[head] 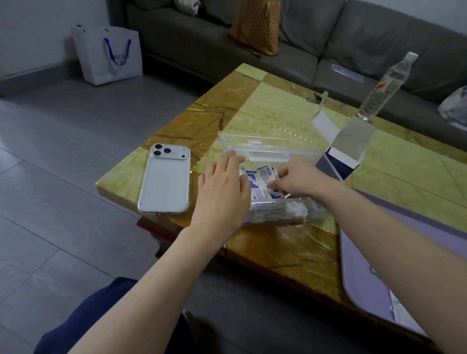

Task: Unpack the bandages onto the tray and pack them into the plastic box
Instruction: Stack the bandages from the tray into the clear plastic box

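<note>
**Mia:** Where are the bandages (263,177)?

**Tom:** In the plastic box (281,213), on the table (282,254). Its lid (252,144) stands open at the back.

**Mia:** What do the hands do?

**Tom:** The left hand (222,193) lies flat on the left end of the box, fingers straight and close together. The right hand (298,178) comes in from the right, fingers bent. Its fingertips (273,185) pinch the top bandages.

**Mia:** Which hand is closer?

**Tom:** The right one, because it touches them. (I can't tell if the left hand touches any.)

**Mia:** Which way do they lie?

**Tom:** The box is long from left to right. The top bandages lie across it, pointing from the near wall to the lid, tipped a bit right.

**Mia:** And next?

**Tom:** I think a push down, so they lie flat. The tray (362,265) on the right seems to hold a few more.
</note>
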The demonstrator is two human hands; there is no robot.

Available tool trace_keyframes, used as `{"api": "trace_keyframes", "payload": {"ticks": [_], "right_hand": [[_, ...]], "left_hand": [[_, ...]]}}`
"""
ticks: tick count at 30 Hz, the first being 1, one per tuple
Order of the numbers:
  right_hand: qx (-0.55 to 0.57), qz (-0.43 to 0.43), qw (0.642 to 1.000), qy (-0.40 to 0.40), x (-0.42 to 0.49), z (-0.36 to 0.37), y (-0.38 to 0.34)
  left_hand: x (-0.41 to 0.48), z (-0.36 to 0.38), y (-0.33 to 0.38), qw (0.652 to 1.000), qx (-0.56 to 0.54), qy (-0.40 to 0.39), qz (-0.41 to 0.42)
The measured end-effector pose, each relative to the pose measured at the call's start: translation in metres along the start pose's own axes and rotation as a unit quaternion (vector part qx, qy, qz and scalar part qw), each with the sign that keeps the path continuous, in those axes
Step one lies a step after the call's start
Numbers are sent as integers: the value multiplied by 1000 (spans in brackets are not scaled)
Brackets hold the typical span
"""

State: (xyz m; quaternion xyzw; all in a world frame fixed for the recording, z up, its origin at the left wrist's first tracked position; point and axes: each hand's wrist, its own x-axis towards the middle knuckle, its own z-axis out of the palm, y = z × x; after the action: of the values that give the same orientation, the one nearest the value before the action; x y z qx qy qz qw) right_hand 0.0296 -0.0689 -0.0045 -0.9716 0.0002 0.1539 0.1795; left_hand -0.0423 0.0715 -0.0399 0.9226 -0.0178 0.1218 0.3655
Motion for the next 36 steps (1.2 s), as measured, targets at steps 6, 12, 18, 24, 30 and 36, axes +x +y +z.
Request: {"api": "trace_keyframes", "payload": {"ticks": [6,12,18,24,30,36], "right_hand": [[-28,-8,1000,4,-1,1,1],[5,-14,1000,18,3,4,1],[1,-22,999,28,4,6,2],[-126,11,990,58,5,9,-14],[-159,19,984,79,8,12,-17],[-108,11,991,81,11,14,-11]], "left_hand": [[0,1,-1,1000,2,0,2],[1,3,0,1000,1,1,-2],[0,3,2,1000,2,-2,-7],[0,3,4,1000,5,-1,-7],[0,3,3,1000,4,-4,-7],[1,3,4,1000,4,-3,-8]]}}
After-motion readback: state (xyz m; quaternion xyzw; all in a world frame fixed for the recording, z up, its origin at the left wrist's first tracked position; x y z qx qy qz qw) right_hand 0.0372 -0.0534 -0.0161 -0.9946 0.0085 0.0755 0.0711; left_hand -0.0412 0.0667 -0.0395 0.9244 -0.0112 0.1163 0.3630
